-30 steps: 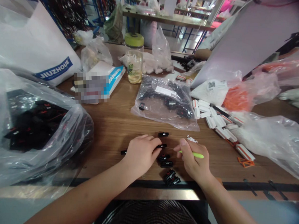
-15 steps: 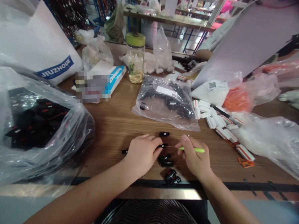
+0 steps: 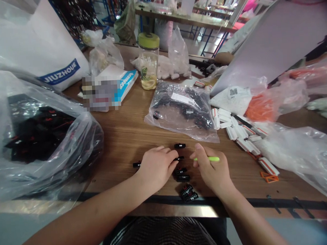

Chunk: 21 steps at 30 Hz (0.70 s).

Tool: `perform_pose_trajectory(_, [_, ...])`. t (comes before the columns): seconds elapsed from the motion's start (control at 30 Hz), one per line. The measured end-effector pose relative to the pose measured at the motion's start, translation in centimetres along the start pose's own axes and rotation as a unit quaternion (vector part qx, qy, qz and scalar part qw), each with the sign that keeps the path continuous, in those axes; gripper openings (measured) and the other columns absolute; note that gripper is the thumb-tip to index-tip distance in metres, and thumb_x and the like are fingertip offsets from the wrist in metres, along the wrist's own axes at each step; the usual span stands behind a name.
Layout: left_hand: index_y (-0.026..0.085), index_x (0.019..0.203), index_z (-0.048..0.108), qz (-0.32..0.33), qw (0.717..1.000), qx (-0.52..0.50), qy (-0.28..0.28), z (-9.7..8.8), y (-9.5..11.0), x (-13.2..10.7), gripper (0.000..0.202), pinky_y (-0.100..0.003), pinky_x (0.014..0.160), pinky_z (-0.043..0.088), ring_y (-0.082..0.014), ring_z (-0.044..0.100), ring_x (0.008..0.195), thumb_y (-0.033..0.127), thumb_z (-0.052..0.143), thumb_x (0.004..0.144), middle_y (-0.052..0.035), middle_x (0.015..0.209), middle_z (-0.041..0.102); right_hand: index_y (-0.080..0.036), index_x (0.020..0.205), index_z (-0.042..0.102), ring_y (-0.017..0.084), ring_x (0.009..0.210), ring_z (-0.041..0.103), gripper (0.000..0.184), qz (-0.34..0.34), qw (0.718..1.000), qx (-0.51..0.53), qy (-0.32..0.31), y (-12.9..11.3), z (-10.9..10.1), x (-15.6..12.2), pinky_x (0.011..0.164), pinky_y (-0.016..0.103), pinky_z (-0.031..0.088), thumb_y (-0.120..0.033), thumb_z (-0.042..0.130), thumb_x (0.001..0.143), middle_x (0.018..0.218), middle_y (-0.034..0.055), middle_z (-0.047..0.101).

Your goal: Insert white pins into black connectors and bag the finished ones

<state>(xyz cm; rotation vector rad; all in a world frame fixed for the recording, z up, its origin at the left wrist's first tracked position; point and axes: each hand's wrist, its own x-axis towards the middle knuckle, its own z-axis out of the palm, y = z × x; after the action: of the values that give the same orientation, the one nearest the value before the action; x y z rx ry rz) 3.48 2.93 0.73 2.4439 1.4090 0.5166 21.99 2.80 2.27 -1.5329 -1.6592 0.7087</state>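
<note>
Between its thumb and fingers, my left hand [image 3: 156, 166] pins a small black connector housing [image 3: 179, 158] to the wooden table. My right hand [image 3: 212, 167] is closed around a thin pick tool with a lime-green handle [image 3: 214, 159]; its fine metal tip points left at the end of that housing. Whether the tip is inside cannot be made out. One loose black connector [image 3: 180, 145] lies just beyond, and another [image 3: 137, 164] sits left of my left hand. Nearer my body are more black connectors [image 3: 183, 178], with a touching pair [image 3: 190, 196] close to the table edge.
A clear bag of black parts [image 3: 182, 110] lies ahead, behind it a green-lidded bottle [image 3: 148, 61]. On the left stands a large open plastic bag [image 3: 90, 141] holding black pieces. White strips [image 3: 236, 127], an orange clip [image 3: 269, 177] and plastic bags [image 3: 299, 148] fill the right side.
My right hand has shifted slightly left with the pick tool, bringing it closer to the connector housing. My left hand keeps its hold and place.
</note>
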Motion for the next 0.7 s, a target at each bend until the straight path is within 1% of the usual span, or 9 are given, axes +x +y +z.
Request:
perform_pose_trajectory(0.1, [0.020,0.089,0.068,-0.009,1.000,0.003,-0.006,-0.1,0.1,0.0,0.008,-0.037,0.071,0.052,-0.0238,0.065,0.080,0.026,0.063,0.091,-0.0016,0.080,0.069,-0.019,0.060,0.063,0.011,0.045,0.056,0.046,-0.008,1.000,0.002,-0.011,-0.5,0.2,0.6,0.049,0.023,0.044,-0.041,0.048,0.097,0.047,-0.0015,0.058])
perform_pose_trajectory(0.17, [0.020,0.090,0.068,-0.014,1.000,0.001,-0.013,-0.1,0.1,-0.1,0.008,-0.038,0.072,0.052,-0.0242,0.065,0.081,0.026,0.063,0.091,-0.0016,0.081,0.069,-0.018,0.061,0.064,0.010,0.044,0.055,0.046,-0.008,1.000,0.012,-0.012,-0.3,0.1,0.6,0.049,0.023,0.044,-0.042,0.049,0.097,0.047,-0.0018,0.058])
perform_pose_trajectory(0.33, [0.021,0.091,0.067,-0.011,1.000,-0.006,-0.008,0.0,-0.1,-0.1,0.008,-0.038,0.073,0.052,-0.0237,0.065,0.082,0.027,0.063,0.092,-0.0014,0.083,0.070,-0.018,0.061,0.067,0.008,0.040,0.051,0.047,-0.004,0.999,0.031,0.019,0.6,-0.2,-0.2,0.045,0.022,0.041,-0.042,0.050,0.097,0.047,-0.0016,0.059])
perform_pose_trajectory(0.5, [0.021,0.090,0.068,-0.010,1.000,-0.005,0.001,0.3,-0.2,-0.2,0.008,-0.038,0.073,0.051,-0.0235,0.065,0.081,0.027,0.063,0.091,-0.0011,0.081,0.069,-0.019,0.061,0.067,0.009,0.041,0.053,0.045,-0.019,0.999,0.030,0.024,0.7,-0.1,-0.5,0.046,0.023,0.042,-0.040,0.049,0.098,0.048,-0.0017,0.059])
perform_pose_trajectory(0.7, [0.020,0.089,0.068,-0.006,1.000,-0.003,0.004,0.2,-0.2,-0.2,0.009,-0.037,0.071,0.051,-0.0232,0.065,0.079,0.026,0.062,0.092,-0.0015,0.079,0.068,-0.020,0.063,0.065,0.009,0.044,0.056,0.042,-0.044,0.999,0.004,0.020,0.5,0.2,-0.4,0.049,0.023,0.043,-0.035,0.048,0.098,0.048,-0.0024,0.059])
